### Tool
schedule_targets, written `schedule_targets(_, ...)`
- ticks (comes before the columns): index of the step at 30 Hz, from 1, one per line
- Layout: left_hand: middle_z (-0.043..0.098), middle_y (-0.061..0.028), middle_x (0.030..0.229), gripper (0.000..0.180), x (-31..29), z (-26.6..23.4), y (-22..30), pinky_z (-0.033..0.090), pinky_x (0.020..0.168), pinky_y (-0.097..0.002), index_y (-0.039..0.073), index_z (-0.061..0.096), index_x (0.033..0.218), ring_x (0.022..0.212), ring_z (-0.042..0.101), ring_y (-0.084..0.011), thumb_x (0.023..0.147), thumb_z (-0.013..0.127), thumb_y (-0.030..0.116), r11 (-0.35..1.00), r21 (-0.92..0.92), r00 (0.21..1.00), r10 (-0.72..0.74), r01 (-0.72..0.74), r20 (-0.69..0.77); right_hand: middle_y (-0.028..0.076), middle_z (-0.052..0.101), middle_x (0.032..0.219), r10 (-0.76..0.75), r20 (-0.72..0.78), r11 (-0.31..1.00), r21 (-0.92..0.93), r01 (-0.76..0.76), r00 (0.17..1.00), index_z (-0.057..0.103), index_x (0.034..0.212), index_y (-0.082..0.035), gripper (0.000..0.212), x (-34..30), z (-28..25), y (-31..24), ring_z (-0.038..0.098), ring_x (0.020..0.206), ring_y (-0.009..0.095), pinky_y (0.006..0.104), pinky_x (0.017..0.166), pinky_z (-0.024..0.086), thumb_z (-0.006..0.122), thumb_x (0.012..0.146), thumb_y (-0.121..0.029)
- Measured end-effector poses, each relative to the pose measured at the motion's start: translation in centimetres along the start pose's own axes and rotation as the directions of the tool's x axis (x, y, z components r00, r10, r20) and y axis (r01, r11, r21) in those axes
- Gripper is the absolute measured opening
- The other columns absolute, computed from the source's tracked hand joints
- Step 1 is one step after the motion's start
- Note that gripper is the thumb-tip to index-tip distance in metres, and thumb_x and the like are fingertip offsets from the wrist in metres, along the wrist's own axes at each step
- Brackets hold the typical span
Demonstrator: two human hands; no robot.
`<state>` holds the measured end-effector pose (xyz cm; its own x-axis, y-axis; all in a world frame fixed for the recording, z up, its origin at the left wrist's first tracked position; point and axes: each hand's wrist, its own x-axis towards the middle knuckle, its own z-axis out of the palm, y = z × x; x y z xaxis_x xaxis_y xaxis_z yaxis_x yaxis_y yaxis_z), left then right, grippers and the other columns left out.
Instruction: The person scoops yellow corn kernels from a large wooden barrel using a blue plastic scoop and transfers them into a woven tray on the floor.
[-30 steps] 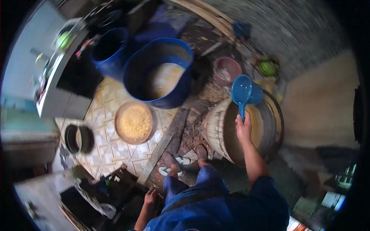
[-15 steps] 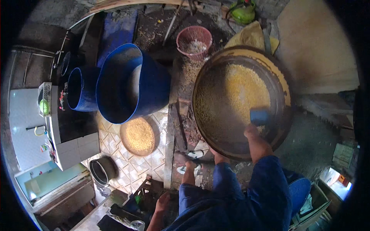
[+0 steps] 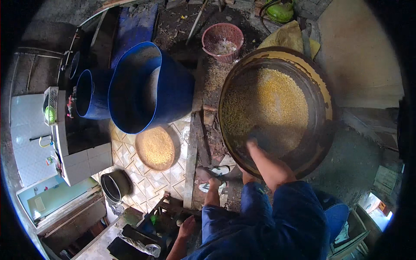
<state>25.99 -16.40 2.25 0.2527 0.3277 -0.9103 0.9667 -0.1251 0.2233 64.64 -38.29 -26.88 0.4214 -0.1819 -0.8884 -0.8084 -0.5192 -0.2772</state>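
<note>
A large round pan (image 3: 318, 149) stands before me at the right, holding a layer of yellow grains (image 3: 284, 95) that look like corn kernels. My right hand (image 3: 252, 143) reaches low over the near left part of the pan, closed on a blue scoop (image 3: 259, 133). The scoop is dim and blurred in shadow, close against the grains. Away to the lower left, my left hand (image 3: 187, 226) is held beside dark wooden pieces, its fingers loosely apart and nothing visible in it.
Large blue barrels (image 3: 173, 95) lie tilted at the left. A shallow round tray (image 3: 173, 149) of yellow grains and a dark pot (image 3: 123, 184) sit on the tiles. A pink basket (image 3: 236, 34) and a green gas cylinder (image 3: 281, 12) stand beyond the pan.
My right hand has swung left across the pan with the scoop, from the right-hand side of the grains to the near left part. The left hand has barely shifted.
</note>
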Motion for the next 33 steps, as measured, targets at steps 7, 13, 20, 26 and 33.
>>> schedule_targets(7,0.060,-0.0074,0.099,0.048,0.9,-0.1,-2.7,0.041,0.083,-0.0284,0.001,0.046,0.121,0.092,0.055,-0.0149,0.085,0.049,0.032,0.996,-0.076,0.998,-0.048,0.052,0.049,0.013,0.053,0.106,-0.104,0.103,0.932,0.357,0.061,0.989,0.050,0.116,-0.009,0.040,-0.4,0.0,-1.2,0.054,0.090,0.025,0.0410,0.068,0.045,0.054,0.081,-0.028)
schedule_targets(13,0.060,-0.0076,0.104,0.047,2.5,0.1,-4.2,0.041,0.084,-0.0300,0.004,0.049,0.120,0.097,0.055,-0.0179,0.084,0.050,0.034,0.998,0.024,0.999,0.053,-0.053,0.007,0.002,0.049,0.071,-0.251,0.338,0.732,0.679,-0.050,0.907,0.048,0.104,-0.012,0.027,-6.6,-6.3,-5.2,0.042,0.049,0.010,0.0235,0.038,0.031,0.058,0.079,-0.015)
schedule_targets(20,0.057,-0.0109,0.112,0.046,2.8,-0.8,-5.0,0.039,0.087,-0.0292,0.003,0.050,0.118,0.103,0.053,-0.0186,0.083,0.050,0.034,0.989,-0.149,0.999,-0.020,0.012,-0.047,-0.002,0.047,0.066,-0.333,0.498,0.543,0.795,-0.269,0.801,0.046,0.088,-0.015,0.016,-10.9,-9.9,-2.6,0.035,0.043,0.005,0.0185,0.034,0.025,0.059,0.079,-0.014)
schedule_targets(26,0.057,-0.0046,0.102,0.043,1.7,-0.4,-1.7,0.044,0.067,-0.0247,0.004,0.041,0.126,0.085,0.054,-0.0113,0.087,0.051,0.021,0.945,-0.286,0.987,0.163,-0.158,-0.010,-0.002,0.049,0.069,-0.391,0.438,0.474,0.850,-0.230,0.810,0.047,0.084,-0.011,0.013,-16.8,-14.0,-1.1,0.034,0.042,0.004,0.0182,0.039,0.027,0.057,0.083,-0.019)
schedule_targets(33,0.058,-0.0059,0.093,0.044,4.3,0.1,-4.8,0.045,0.066,-0.0250,-0.001,0.046,0.120,0.080,0.056,-0.0136,0.083,0.055,0.020,0.921,-0.312,0.972,0.205,-0.231,-0.112,0.000,0.048,0.070,-0.472,0.324,0.427,0.898,-0.108,0.820,0.049,0.094,-0.013,0.014,-24.7,-17.9,-2.3,0.034,0.042,0.004,0.0172,0.037,0.025,0.056,0.082,-0.013)
